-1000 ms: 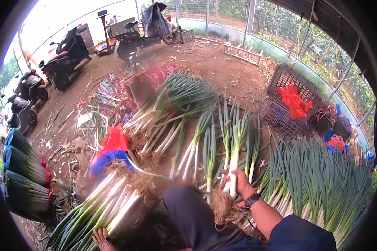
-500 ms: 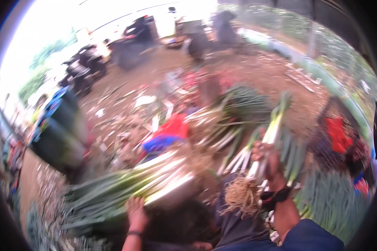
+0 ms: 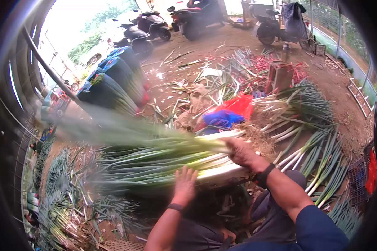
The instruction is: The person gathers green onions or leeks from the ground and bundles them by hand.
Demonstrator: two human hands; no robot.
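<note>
My right hand is closed around the white stalks of a bunch of long green onions. The leaves of that bunch stretch leftward and are smeared by motion. Beneath it lies a pile of green onions, white ends to the right and green leaves to the left. My left hand rests with fingers spread against the near side of this pile. Tangled roots show just beyond my right hand.
Behind the pile lie blue plastic and a red bag. More green onions are heaped at the right. Upright wrapped bundles stand at the left. Motor scooters are parked at the back, and a dark crate sits at far right.
My right hand has carried its green onions leftward onto the pile, their leaves now swung to the left. My left hand stays spread at the pile. The head view has turned left.
</note>
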